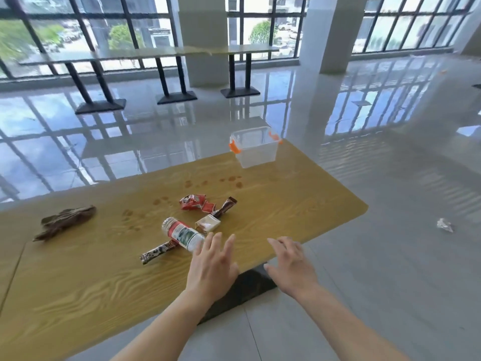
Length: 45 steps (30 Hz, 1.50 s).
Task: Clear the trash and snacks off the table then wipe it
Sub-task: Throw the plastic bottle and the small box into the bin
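No legible text anywhere. Red, white and green label on the lying plastic bottle [182, 234] blurred beyond reading; print on the red wrappers [196, 202] likewise.

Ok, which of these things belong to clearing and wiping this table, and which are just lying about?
Belongs to the job: plastic bottle, red wrapper, brown sachet, tan packet, dark stick wrapper, spill marks, brown cloth, likely for wiping, clear tub, perhaps for snacks, the table itself.
Just lying about: crumpled paper on the floor, long far tables.
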### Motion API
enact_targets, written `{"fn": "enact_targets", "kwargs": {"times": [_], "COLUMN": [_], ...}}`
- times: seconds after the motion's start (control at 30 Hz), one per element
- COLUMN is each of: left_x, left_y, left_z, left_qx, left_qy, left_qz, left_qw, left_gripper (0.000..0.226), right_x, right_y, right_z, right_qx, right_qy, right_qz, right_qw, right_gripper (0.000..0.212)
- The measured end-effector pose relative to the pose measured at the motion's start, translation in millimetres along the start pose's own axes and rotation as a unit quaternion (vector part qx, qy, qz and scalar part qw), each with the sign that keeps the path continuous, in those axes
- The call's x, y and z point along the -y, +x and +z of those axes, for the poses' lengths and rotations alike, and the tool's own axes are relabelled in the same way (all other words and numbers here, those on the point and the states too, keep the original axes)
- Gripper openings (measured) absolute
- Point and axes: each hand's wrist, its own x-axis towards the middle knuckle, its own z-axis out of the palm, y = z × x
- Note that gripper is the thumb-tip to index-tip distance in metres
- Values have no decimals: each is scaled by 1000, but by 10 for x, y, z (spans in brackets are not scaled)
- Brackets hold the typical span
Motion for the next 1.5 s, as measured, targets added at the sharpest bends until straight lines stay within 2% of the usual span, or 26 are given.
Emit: {"fn": "enact_targets", "kwargs": {"times": [0.27,0.53,0.67,0.77,0.9,1.03,1.17,1.37,1.5], "left_x": [1036,1811,1868,1847,1816,1852,1930,1966,1958], "left_y": [53,239,421,573,778,954,1065,1143,1175], "left_z": [-104,-20,107,272,450,542,645,703,651], "left_qx": [-17,44,75,101,126,138,167,159,139], "left_qy": [3,-10,-6,20,62,103,103,89,83], "left_qz": [-60,-41,-7,38,130,186,211,246,244], "left_qw": [998,998,997,994,981,967,958,952,956], "left_gripper": [64,77,76,74,68,73,72,46,43], "right_x": [782,1337,1384,1317,1205,1084,1011,960,932], "right_y": [559,954,1165,1344,1615,1920,2164,2417,2484], "right_z": [241,569,649,684,753,913,1016,1151,1243], "right_qx": [14,56,74,89,124,161,186,235,218], "right_qy": [-12,-6,-20,-38,-66,-83,-128,-204,-214], "right_qz": [-59,-27,-16,-23,-66,-132,-196,-262,-289], "right_qw": [998,998,997,995,988,974,954,913,907], "right_gripper": [63,59,55,59,73,73,79,90,78]}}
